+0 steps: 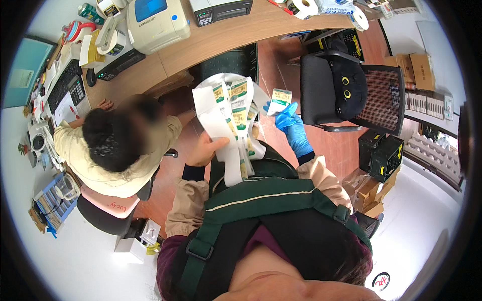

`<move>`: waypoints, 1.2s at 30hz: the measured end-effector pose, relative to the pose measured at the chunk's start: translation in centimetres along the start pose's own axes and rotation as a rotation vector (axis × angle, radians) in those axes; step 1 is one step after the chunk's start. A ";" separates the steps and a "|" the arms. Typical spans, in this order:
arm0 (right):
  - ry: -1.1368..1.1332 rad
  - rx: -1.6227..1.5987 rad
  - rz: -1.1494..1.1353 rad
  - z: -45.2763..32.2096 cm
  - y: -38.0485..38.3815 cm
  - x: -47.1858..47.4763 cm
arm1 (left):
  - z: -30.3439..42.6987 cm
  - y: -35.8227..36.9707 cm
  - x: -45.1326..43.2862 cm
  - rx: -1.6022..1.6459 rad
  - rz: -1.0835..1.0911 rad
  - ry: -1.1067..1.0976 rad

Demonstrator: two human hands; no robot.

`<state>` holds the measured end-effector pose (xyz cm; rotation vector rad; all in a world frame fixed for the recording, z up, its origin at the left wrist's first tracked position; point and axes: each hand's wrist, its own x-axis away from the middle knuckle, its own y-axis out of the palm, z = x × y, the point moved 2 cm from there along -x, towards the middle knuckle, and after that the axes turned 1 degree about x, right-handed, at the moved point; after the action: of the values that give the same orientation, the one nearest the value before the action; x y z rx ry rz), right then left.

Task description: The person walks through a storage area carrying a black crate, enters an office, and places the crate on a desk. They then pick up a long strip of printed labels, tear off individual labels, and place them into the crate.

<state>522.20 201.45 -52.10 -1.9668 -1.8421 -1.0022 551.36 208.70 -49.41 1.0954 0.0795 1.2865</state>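
My bare left hand [208, 147] grips a bundle of printed label strips [239, 116] on white backing paper, with the thumb on top. The strips hang in loose folds before my dark green apron [263, 195], and a round whitish thing [214, 80] shows behind them. On my right hand [290, 126] is a blue glove. Its fingers hold a single green and white printed label [279, 101], to the right of the bundle and apart from it.
A seated person [116, 150] is close on the left. Ahead runs a wooden desk [211, 39] with a label printer [158, 24] and paper rolls. A black office chair [320, 90] with a black cat-face cushion stands at the right, near black crates [386, 158] and cardboard boxes [371, 193].
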 end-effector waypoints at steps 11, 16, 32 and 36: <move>-0.015 0.216 -0.310 -8.4 -2.0 -7.3 | -2.0 5.8 -9.8 -0.037 0.263 0.154; 0.109 0.089 -0.506 -11.2 -3.7 -13.3 | -4.1 8.6 -13.8 -0.028 0.468 0.221; 0.228 0.307 -0.722 -16.3 -5.7 -16.0 | -8.6 17.9 -16.2 0.077 0.749 0.432; 0.287 0.312 -0.787 -15.2 -5.7 -15.4 | -11.5 17.5 -14.8 0.106 0.799 0.498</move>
<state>512.92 181.09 -52.29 -0.8535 -2.4435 -1.0194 526.70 201.94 -51.00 0.8916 0.0859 2.2829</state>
